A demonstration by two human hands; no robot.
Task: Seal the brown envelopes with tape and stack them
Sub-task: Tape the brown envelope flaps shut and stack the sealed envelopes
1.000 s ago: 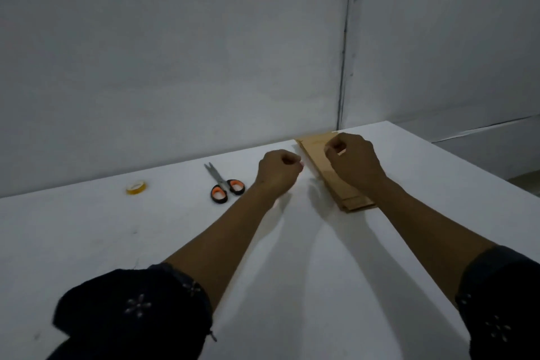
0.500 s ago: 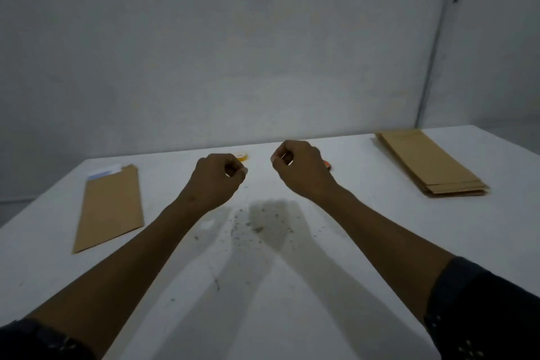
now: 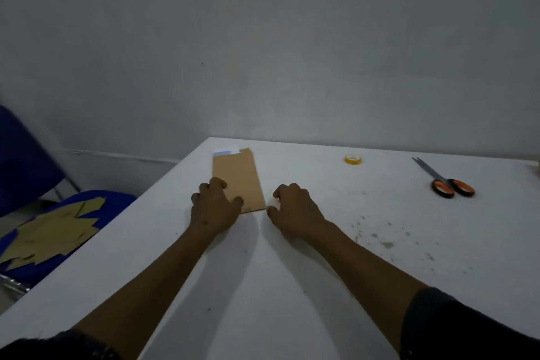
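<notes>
Table (image 3: 292, 286), white, runs under both forearms and is cut off at the bottom and right edges of the view; its surface right of the right hand carries dark specks. Chair (image 3: 43, 213), blue, stands left of the left hand and beyond the table edge, partly cut off by the frame; loose brown envelopes (image 3: 55, 234) lie in an untidy heap on its seat, their number not countable. Single brown envelope (image 3: 238, 178) lies flat on the table, extending away from both hands toward the wall, with a white sheet (image 3: 226, 151) protruding from its far end. Left hand (image 3: 213, 207) rests on the near left corner of this envelope, fingers loosely curved and spread on the paper, thumb laid across the near edge; the corner beneath is hidden. Right hand (image 3: 295, 210) sits just right of the envelope's near right corner, fingers bent down to the table; whether the fingertips touch the envelope cannot be determined, and no object is visible in it. Scissors (image 3: 444, 178), orange-and-black handled, lie well right of the right hand. Tape roll (image 3: 353, 159), yellow, lies beyond the right hand. No legible writing is discernible; lighting is dim.
</notes>
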